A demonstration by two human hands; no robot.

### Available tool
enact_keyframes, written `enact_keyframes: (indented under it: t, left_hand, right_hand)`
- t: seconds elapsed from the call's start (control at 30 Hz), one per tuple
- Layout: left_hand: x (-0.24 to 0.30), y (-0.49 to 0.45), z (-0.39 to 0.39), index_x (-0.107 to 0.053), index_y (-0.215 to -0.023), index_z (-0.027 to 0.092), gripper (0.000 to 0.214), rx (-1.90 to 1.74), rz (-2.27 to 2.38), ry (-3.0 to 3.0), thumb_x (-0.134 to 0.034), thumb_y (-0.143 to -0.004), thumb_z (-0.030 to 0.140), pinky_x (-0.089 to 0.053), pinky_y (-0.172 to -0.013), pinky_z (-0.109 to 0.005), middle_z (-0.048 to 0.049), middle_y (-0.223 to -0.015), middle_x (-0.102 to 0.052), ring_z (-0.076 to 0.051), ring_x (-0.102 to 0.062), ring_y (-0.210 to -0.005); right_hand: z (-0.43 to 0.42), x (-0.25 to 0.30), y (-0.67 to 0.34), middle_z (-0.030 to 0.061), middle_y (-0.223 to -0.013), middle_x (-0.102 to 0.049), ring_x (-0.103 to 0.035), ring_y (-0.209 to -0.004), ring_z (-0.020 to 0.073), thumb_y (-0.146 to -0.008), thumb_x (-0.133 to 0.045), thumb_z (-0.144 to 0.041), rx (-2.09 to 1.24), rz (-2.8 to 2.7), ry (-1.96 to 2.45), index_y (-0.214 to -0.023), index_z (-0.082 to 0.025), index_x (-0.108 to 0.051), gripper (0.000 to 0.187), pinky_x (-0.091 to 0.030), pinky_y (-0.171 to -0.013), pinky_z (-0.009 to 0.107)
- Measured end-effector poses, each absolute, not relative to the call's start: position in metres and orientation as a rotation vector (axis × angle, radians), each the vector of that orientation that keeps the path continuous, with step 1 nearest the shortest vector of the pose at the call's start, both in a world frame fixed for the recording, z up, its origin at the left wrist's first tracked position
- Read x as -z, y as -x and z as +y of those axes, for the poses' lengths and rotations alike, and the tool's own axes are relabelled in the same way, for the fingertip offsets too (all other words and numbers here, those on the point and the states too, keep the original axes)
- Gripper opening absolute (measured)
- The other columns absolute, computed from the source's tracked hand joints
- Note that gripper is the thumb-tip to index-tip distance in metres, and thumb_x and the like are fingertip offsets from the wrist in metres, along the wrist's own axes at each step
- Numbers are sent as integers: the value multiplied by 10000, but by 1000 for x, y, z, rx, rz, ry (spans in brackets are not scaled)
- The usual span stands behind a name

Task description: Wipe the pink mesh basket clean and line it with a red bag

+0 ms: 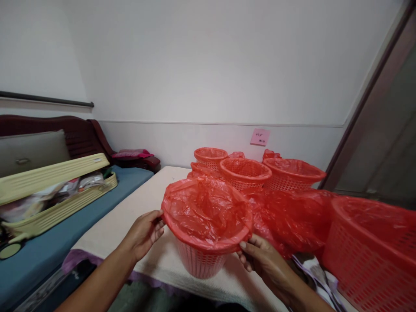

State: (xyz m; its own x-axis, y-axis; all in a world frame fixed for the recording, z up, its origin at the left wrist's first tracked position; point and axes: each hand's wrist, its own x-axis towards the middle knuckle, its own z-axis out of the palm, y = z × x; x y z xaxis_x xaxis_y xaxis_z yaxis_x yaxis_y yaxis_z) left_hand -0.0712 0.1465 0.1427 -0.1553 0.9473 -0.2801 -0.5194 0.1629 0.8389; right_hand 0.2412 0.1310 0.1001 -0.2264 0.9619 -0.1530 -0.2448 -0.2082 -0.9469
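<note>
A slatted basket (202, 262) stands in front of me near the edge of the cloth-covered surface. A thin red plastic bag (208, 212) lines it and is folded over its rim. At the rim's left side, my left hand (144, 234) is closed, thumb and fingers pinching the bag's folded edge. My right hand (260, 255) pinches the same edge at the front right. Whether the fingers also grip the basket's rim beneath is hidden.
Behind are several red baskets (246, 171) with red liners. Loose red plastic bags (292, 216) lie to the right, beside a larger red basket (367, 255). An open cream suitcase (65, 208) lies on the blue bed (126, 177) at left. A pink note (260, 137) is on the wall.
</note>
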Motion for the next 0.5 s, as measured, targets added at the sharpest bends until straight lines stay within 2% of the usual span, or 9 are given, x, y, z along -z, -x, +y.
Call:
enact_keyframes:
  t: [0.13, 0.3, 0.5]
  left_hand:
    - [-128, 72, 146, -589, -751, 82, 202, -1424, 989, -417, -463, -891, 7, -539, -467, -124, -20, -596, -655, -55, -614, -450]
    - [-108, 64, 145, -576, -803, 59, 222, -1419, 958, -295, -401, -925, 0, -535, -493, -95, -36, -593, -672, -45, -626, -442]
    - [-87, 65, 142, -585, -828, 86, 143, -1464, 1021, -327, -484, -890, 6, -586, -560, -176, -44, -692, -688, -82, -670, -558]
  right_hand:
    - [130, -98, -242, -29, -623, -603, -505, -513, 51, -602, -834, -411, -1618, -1026, 1050, -742, -144, -589, 388, -346, -455, 168]
    - [134, -93, -241, -36, -617, -597, -502, -507, 45, -602, -831, -389, -1630, -996, 1043, -739, -146, -585, 372, -340, -452, 163]
    - [148, -76, -250, -33, -615, -604, -508, -485, 49, -601, -805, -467, -1574, -1027, 1131, -723, -159, -557, 414, -328, -438, 166]
